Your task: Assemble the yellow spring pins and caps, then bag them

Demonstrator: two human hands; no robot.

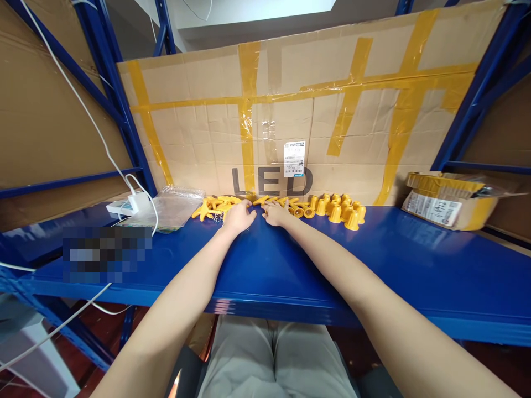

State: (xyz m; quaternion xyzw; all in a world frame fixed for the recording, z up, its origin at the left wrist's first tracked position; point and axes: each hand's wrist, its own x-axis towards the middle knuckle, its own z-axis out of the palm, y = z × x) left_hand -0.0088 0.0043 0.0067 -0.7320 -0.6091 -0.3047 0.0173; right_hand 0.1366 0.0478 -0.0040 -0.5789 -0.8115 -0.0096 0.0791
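My left hand (239, 217) reaches to the back of the blue shelf, beside a pile of yellow star-shaped pieces (203, 210), some with small metal chains. Its visible fingers are apart, and I see nothing held between them. Close to its right, my right hand (274, 213) lies with fingers spread at a row of long yellow pieces (282, 200), touching or just over them. The hand partly hides these pieces. Right of that hand, several yellow bell-shaped cups (335, 213) stand upright in a group, and a few lie on their sides with round openings facing me.
The blue metal shelf (265, 265) ends at a front edge above my lap. A taped cardboard sheet (199, 132) closes the back. At left are a white power plug (131, 204) with cables, a plastic bag (170, 207) and a blurred dark object. A cardboard box (450, 202) stands right.
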